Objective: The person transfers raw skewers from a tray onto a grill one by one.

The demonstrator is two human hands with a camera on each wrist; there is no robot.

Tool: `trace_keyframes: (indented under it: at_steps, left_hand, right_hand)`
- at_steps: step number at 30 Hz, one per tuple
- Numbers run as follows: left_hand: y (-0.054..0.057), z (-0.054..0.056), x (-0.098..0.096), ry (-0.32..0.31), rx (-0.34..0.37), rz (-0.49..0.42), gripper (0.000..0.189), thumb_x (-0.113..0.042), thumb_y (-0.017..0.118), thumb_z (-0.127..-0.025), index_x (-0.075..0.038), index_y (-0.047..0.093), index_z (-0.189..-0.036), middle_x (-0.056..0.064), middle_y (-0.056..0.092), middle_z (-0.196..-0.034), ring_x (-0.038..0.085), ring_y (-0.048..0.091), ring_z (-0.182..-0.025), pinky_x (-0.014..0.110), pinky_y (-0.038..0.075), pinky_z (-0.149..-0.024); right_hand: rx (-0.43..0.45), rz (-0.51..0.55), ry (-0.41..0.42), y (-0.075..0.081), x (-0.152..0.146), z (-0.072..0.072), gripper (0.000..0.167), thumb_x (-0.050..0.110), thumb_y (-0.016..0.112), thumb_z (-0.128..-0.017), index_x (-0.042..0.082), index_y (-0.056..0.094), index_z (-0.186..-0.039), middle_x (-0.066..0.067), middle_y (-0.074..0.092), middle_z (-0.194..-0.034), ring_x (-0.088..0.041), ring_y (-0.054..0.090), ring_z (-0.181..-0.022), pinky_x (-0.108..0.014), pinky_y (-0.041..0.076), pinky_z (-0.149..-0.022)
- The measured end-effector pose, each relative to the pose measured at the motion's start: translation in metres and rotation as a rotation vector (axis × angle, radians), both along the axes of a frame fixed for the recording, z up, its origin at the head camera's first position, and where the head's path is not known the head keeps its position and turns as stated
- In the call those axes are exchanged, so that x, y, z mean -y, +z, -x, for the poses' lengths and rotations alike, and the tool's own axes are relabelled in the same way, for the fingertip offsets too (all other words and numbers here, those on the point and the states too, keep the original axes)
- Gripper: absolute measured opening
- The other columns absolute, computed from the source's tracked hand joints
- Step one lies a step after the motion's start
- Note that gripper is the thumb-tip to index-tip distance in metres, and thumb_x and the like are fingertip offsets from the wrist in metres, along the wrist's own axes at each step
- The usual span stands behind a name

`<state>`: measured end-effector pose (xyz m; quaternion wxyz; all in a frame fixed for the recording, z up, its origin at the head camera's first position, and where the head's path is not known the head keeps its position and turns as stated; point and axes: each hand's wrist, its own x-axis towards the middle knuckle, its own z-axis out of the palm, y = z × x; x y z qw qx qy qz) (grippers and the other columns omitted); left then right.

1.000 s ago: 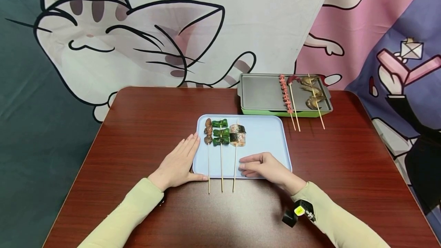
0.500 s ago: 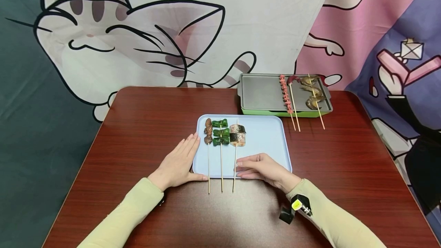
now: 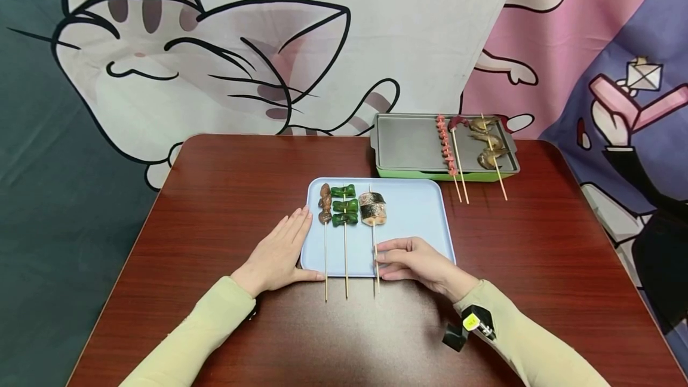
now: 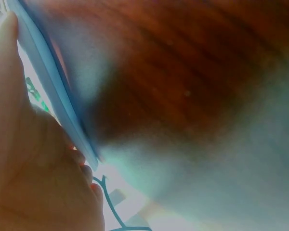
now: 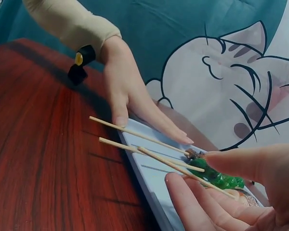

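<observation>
A pale blue tray holds a brown meat skewer, a green pepper skewer and a fish skewer with dark-skinned pieces. My right hand pinches the fish skewer's stick between thumb and fingers; its bare end is raised off the tray rim. In the right wrist view that stick crosses between thumb and fingertips. My left hand lies along the tray's left edge, fingers straight, thumb at the front corner. The left wrist view has the left hand against the tray's side.
Behind the tray, toward the right, stands a green grill with a grey plate. On it lie a pink skewer, a dark red one and one with brownish pieces, their sticks jutting over the front. The table is dark wood.
My right hand came left to the fish skewer, took hold of its stick, and moved back right with it. The stick's lower end swung right and rose. The left hand stayed still.
</observation>
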<state>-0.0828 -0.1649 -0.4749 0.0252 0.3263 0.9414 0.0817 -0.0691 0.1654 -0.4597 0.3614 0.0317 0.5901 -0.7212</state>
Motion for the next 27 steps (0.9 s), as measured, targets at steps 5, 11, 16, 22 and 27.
trace_keyframes:
  at_steps: [5, 11, 16, 22, 27]
  left_hand:
    - [0.002, 0.000, 0.000, -0.001, 0.000, -0.004, 0.121, -0.081, 0.059, -0.083, 0.011, 0.027, -0.155, 0.026, 0.019, -0.164, 0.037, 0.020, -0.151, 0.047, 0.020, -0.122]
    - [0.001, 0.000, 0.000, -0.004, -0.005, -0.012, 0.121, -0.080, 0.060, -0.083, 0.011, 0.028, -0.155, 0.027, 0.020, -0.163, 0.038, 0.021, -0.151, 0.048, 0.021, -0.121]
    - [0.002, -0.001, -0.001, -0.003, 0.002, -0.004, 0.122, -0.080, 0.061, -0.082, 0.011, 0.027, -0.155, 0.027, 0.020, -0.163, 0.038, 0.020, -0.151, 0.048, 0.021, -0.121]
    - [0.000, 0.000, 0.000, 0.001, 0.007, -0.001, 0.122, -0.080, 0.060, -0.082, 0.011, 0.027, -0.155, 0.026, 0.019, -0.164, 0.037, 0.018, -0.152, 0.048, 0.019, -0.122]
    - [-0.001, 0.000, 0.000, 0.000, -0.001, -0.018, 0.121, -0.081, 0.059, -0.082, 0.011, 0.028, -0.155, 0.026, 0.020, -0.163, 0.038, 0.020, -0.151, 0.048, 0.021, -0.121]
  right_hand:
    - [-0.010, -0.020, 0.021, 0.002, -0.004, -0.004, 0.046, 0.004, 0.063, -0.098, -0.018, 0.047, -0.135, -0.017, 0.071, -0.105, -0.024, 0.073, -0.083, -0.038, 0.060, -0.082]
    - [-0.027, -0.053, 0.002, 0.001, -0.008, -0.006, 0.045, -0.004, 0.063, -0.095, -0.017, 0.044, -0.134, -0.015, 0.069, -0.098, -0.025, 0.071, -0.082, -0.038, 0.061, -0.078]
    - [-0.045, -0.063, -0.010, 0.002, -0.010, -0.007, 0.046, -0.005, 0.063, -0.095, -0.018, 0.042, -0.135, -0.012, 0.068, -0.096, -0.023, 0.070, -0.081, -0.036, 0.062, -0.075]
    - [-0.050, -0.063, -0.017, 0.003, -0.012, -0.008, 0.045, -0.005, 0.061, -0.097, -0.018, 0.042, -0.136, -0.013, 0.069, -0.097, -0.022, 0.070, -0.083, -0.036, 0.062, -0.074]
    - [-0.050, -0.067, -0.032, 0.002, -0.013, -0.009, 0.043, -0.006, 0.060, -0.097, -0.018, 0.044, -0.135, -0.013, 0.070, -0.096, -0.021, 0.070, -0.082, -0.036, 0.062, -0.074]
